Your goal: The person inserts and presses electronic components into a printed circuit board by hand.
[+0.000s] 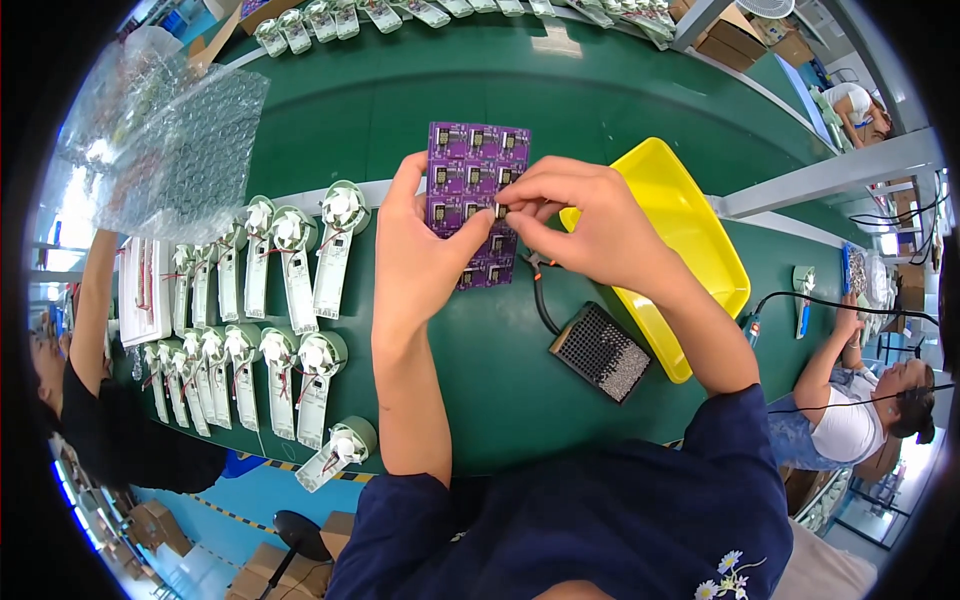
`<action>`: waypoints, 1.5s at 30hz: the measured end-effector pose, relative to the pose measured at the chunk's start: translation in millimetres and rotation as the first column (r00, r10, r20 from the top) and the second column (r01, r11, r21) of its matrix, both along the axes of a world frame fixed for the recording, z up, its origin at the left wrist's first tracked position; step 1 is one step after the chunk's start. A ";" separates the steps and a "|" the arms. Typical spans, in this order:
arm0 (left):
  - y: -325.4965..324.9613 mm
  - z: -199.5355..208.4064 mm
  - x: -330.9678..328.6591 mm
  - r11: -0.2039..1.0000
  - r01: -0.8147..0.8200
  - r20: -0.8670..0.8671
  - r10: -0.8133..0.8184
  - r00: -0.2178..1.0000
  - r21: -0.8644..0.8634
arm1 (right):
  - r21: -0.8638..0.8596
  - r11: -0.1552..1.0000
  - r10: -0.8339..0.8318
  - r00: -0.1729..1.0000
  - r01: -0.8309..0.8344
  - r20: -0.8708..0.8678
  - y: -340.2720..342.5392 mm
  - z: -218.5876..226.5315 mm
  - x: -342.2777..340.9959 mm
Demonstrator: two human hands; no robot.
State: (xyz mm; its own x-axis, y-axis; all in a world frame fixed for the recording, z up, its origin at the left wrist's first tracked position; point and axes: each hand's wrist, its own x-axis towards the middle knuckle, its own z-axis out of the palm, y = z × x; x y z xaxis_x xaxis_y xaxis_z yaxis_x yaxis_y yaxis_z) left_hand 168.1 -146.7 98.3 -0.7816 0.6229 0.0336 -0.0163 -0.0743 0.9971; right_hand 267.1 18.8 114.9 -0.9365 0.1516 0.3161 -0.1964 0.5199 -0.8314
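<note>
Gripping the left edge of the purple circuit-board panel, the left hand is holding it over the green bench, its thumb lying across the front and its fingers going out of sight behind. The right hand is working at the panel's 3 o'clock edge, its thumb and forefinger nearly meeting beside the left thumb's tip; whether they are pinching a loose piece or one of the small mounted parts, the view cannot tell.

From the panel, a yellow tray is sitting between 3 and 4 o'clock, its left rim passing behind the right hand. Pliers with dark handles are lying at about 5 o'clock, near a black perforated box that is holding small silvery pieces. Pale fan units are standing in an upper row between 8 and 9 o'clock and a lower row at 8 o'clock, while a single fan unit is resting at 7 o'clock. Bubble wrap is showing between 9 and 10 o'clock, where a co-worker in black is reaching up.
</note>
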 end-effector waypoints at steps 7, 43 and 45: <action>1.0 2.3 0.9 1.000 0.012 -0.003 -0.012 1.000 0.006 | 0.154 0.988 -0.016 1.000 0.015 0.000 0.3 -2.0 -1.1; 3.5 -20.3 -14.9 0.985 0.087 0.297 -0.129 0.946 0.150 | 0.452 0.703 -0.495 0.834 0.549 -0.243 146.3 -116.0 -45.9; -1.6 -22.3 -18.8 0.985 0.067 0.304 -0.113 0.946 0.156 | 0.718 0.372 -0.367 0.804 0.588 -0.468 140.8 -116.1 -54.1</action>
